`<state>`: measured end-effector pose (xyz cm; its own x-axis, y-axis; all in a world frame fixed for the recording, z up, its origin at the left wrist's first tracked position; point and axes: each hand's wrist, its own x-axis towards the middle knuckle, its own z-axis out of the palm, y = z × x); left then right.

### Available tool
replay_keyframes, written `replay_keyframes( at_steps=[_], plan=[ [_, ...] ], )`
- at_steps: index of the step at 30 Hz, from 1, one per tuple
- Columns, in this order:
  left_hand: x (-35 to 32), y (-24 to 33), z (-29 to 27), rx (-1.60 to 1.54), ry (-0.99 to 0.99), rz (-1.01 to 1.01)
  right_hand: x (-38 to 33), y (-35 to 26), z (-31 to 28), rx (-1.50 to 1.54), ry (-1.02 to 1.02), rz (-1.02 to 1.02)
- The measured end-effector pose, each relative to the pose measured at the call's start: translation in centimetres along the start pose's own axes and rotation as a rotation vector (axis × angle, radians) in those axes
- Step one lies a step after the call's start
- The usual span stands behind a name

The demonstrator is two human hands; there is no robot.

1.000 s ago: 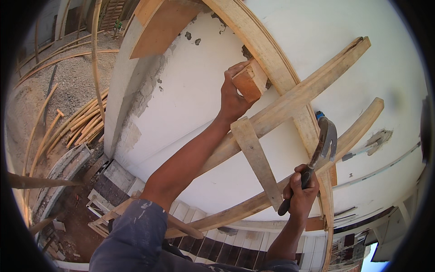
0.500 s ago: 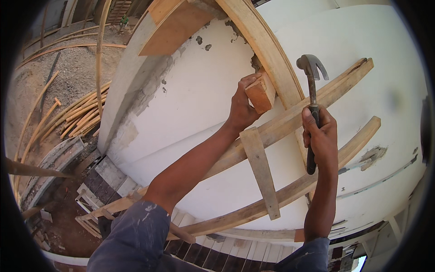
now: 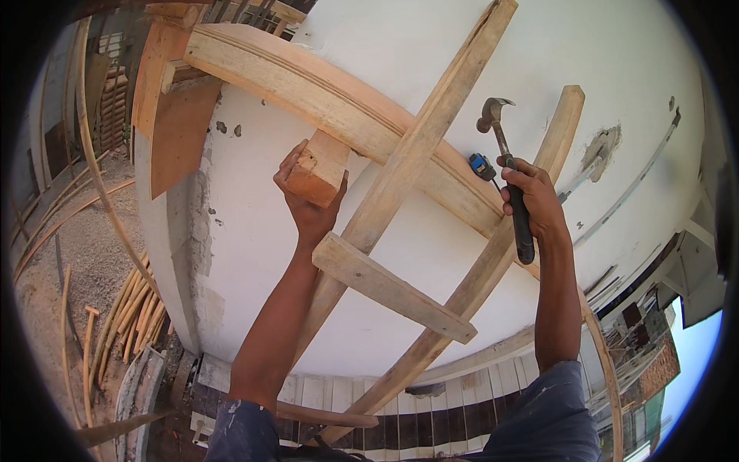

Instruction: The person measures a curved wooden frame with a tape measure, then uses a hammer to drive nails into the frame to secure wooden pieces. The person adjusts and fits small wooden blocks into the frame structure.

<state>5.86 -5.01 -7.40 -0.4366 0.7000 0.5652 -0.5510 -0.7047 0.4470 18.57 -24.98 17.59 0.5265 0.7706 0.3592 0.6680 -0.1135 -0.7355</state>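
Note:
My left hand [image 3: 310,219] grips a short wooden block [image 3: 317,171], fingers on its left side and thumb on its right. The block's far end meets the edge of a long layered wooden beam [image 3: 323,96]. My right hand [image 3: 536,196] is closed around the dark handle of a claw hammer [image 3: 519,223]. The hammer stands head up, its metal head [image 3: 493,113] apart from the wood. A blue and black tape measure [image 3: 483,166] shows just left of the hammer's handle.
Two long timbers [image 3: 431,127] [image 3: 556,142] cross the beam like ladder rails, joined by a short crosspiece [image 3: 392,289]. Behind them is a white wall [image 3: 262,181]. A plywood panel [image 3: 181,135] stands at the left, with bamboo poles [image 3: 135,323] on the ground below.
The view has turned, so the beam now slants across from upper left. Both hands keep their hold on block and hammer. The tape measure has come into sight.

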Motion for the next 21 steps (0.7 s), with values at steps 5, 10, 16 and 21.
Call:
replay_keyframes(
  at_steps=[5,10,16,21],
  plan=[
    [-0.1,0.1,0.0,0.014,0.007,-0.07,7.4,1.2,2.9,-0.596,-0.113,0.001],
    [-0.2,0.0,-0.2,-0.056,0.004,-0.18,9.0,3.1,4.1,-0.912,-0.035,-0.143],
    [-0.1,1.0,-0.2,0.244,0.003,-0.097,6.1,2.1,5.2,-0.943,0.223,-0.388],
    [-0.1,1.5,-0.1,-0.065,-0.053,-0.315,-3.6,0.9,12.3,-0.42,0.067,-1.063]
  ],
)
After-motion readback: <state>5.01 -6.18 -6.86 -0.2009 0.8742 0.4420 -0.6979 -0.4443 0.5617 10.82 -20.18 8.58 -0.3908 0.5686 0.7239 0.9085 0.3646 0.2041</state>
